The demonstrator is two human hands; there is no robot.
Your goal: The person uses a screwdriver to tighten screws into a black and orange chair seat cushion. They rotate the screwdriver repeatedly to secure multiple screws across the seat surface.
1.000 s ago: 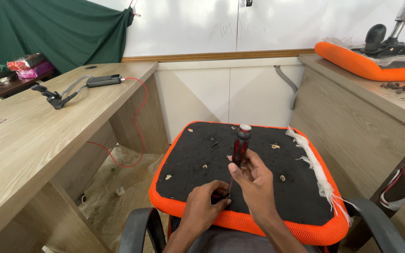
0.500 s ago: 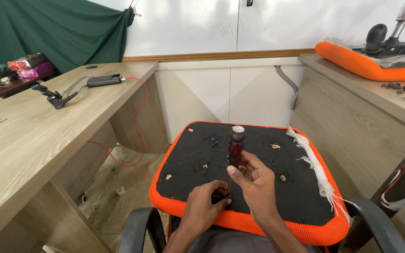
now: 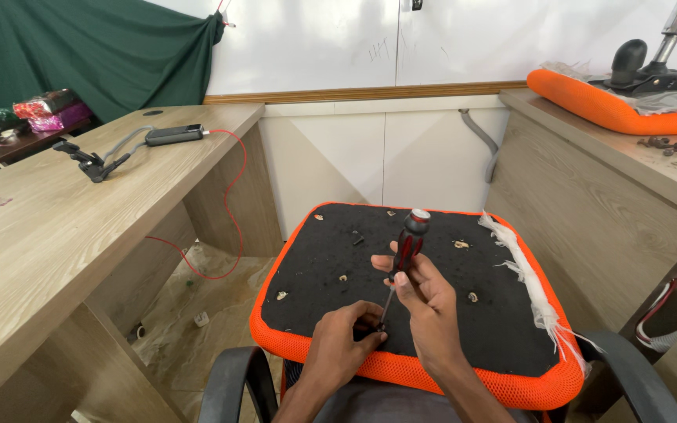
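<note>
In the head view, an upturned orange seat cushion point(image 3: 331, 356) with a black underside lies on a chair, filling the lower middle of the picture. The right hand point(image 3: 425, 301) is wrapped around a screwdriver point(image 3: 403, 258) with a red and black handle, fingers curled on the lower handle and thumb pressed along it. The tool stands nearly upright, its cap tipped toward one o'clock, and its thin shaft runs down toward seven o'clock to the black underside near the front edge. The left hand point(image 3: 344, 338) sits at about eight o'clock from the right hand, just beside it. Its fingertips are pressed together around the tip of the shaft, pinching there; whether a screw lies under them cannot be told.

Small pale fittings point(image 3: 461, 244) dot the black underside at twelve and two o'clock from the hands. A strip of frayed white fabric point(image 3: 530, 282) hangs along the cushion's right edge, at three o'clock. A black chair armrest point(image 3: 225, 384) curves up at eight o'clock, another at four o'clock.

A wooden desk point(image 3: 48, 235) stretches along the left, at nine to ten o'clock, carrying a dark clamp with a grey cable point(image 3: 92, 164) and a red wire point(image 3: 233, 204) trailing off its edge. At two o'clock a second desk point(image 3: 589, 172) bears another orange seat cushion point(image 3: 613, 106) with a black chair mechanism on top.
</note>
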